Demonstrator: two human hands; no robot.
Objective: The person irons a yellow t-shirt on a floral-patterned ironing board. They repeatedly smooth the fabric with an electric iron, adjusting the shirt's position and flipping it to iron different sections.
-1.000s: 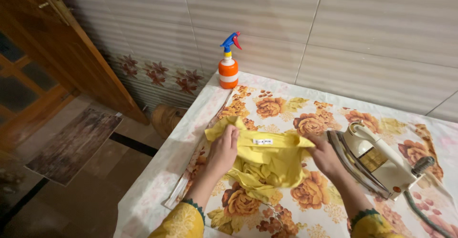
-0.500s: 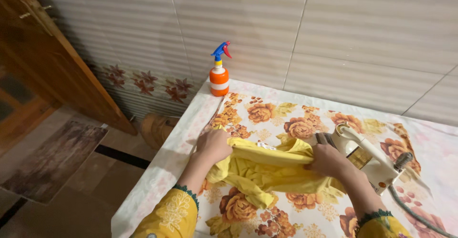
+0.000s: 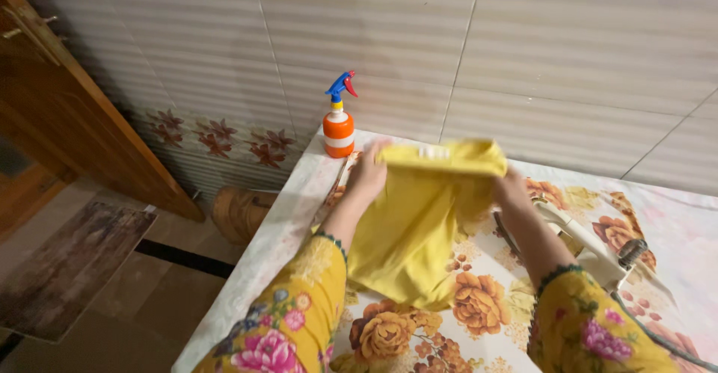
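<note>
Warm, dim indoor light; slight motion blur, wide-angle bending at edges.

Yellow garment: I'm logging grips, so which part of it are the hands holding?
Both hold the yellow garment by its top edge: left hand at the left corner, right hand at the right, the rest hanging down.
</note>
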